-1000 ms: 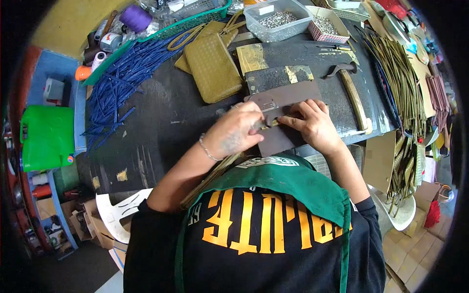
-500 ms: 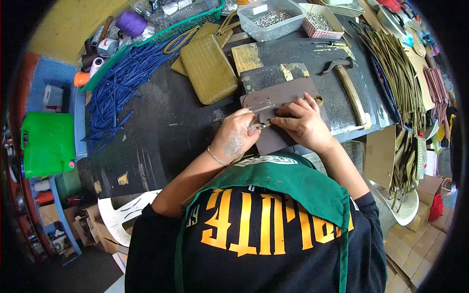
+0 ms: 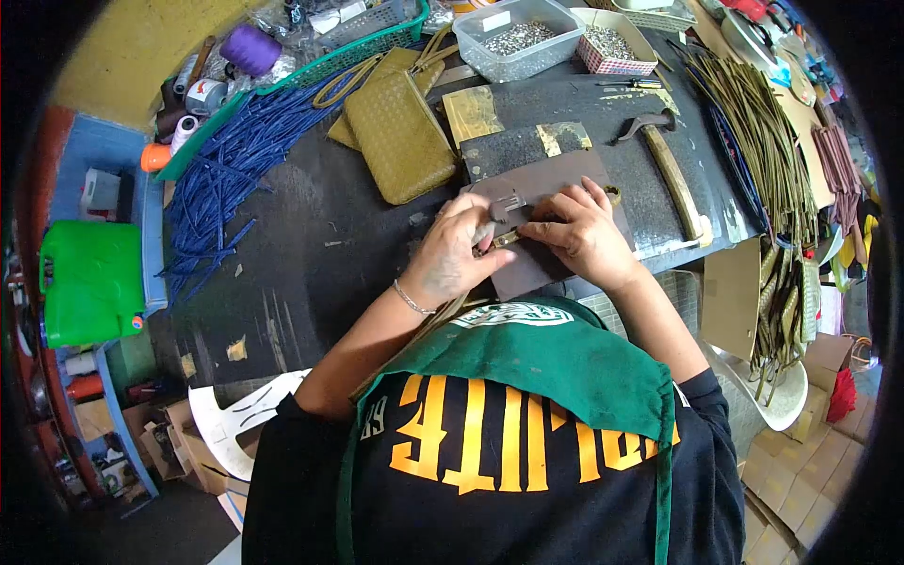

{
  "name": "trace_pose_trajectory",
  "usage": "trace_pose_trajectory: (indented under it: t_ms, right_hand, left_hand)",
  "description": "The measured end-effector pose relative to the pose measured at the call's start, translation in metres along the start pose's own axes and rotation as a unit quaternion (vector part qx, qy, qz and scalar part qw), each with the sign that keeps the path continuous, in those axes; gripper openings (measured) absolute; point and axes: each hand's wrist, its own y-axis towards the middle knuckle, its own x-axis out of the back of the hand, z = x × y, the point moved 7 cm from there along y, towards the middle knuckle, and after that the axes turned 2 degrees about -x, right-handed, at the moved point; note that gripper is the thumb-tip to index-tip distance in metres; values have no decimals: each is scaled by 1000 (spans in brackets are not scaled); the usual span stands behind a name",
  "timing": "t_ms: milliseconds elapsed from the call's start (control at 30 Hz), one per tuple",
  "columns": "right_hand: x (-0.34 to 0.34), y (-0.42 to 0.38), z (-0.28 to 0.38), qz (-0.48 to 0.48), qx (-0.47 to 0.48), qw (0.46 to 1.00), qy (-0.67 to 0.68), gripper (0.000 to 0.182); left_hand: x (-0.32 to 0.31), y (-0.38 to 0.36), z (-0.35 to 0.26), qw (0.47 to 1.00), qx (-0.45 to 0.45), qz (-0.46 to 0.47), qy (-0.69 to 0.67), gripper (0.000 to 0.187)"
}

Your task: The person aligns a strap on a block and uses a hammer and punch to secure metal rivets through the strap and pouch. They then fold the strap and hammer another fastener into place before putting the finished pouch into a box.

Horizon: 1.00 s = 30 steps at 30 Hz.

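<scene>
As my left hand clamps its grip on an olive strip over the brown sheet, my right hand touches the strip; whether that grip is closed, I cannot tell. The hammer lies apart.

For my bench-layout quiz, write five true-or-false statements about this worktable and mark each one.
1. The hammer lies to the right of the brown sheet. True.
2. The right hand grips the hammer. False: its fingers are down at the brown sheet.
3. A chain bracelet circles the wrist of the left hand. True.
4. The clear plastic tub holds blue strips. False: it holds small shiny pieces; the blue strips lie on the table.
5. The olive pouch lies apart from both hands. True.
</scene>
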Motion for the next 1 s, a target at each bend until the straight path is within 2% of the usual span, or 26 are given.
trace_pose_trajectory:
  t_ms: [67,133,200,233,333,567,667,767,867,1000]
  right_hand:
    - [0,-1,-1,-10,-9,1000,-2,24]
    - [-1,-2,-2,-9,-12,1000,5,24]
    - [-1,-1,-2,-10,-15,1000,11,24]
    - [-1,-1,-3,-8,-19,1000,13,24]
    - [0,-1,-3,-8,-25,999,21,25]
    - [3,-1,-2,-22,-17,999,37,23]
    - [2,-2,-3,-23,-18,999,41,22]
    - [2,-3,-3,-29,-14,999,42,23]
    - [1,-4,-4,-25,-17,999,38,22]
    - [1,-4,-2,-28,-13,999,25,22]
  left_hand:
    - [9,1,-12,968,-73,-67,-229,24]
    - [7,2,-5,965,-92,-49,-240,28]
    - [4,5,-4,941,-90,-31,-326,26]
    - [1,5,-3,955,-106,-34,-274,26]
    - [-10,1,-1,967,-105,-5,-234,27]
    - [-7,1,-7,981,-138,-42,-129,21]
    - [-8,2,-7,981,-107,-31,-162,21]
    - [-9,3,-8,985,-149,-15,-87,21]
    - [-13,2,-2,984,-124,-6,-128,20]
    - [-15,-1,0,983,-137,-34,-120,19]
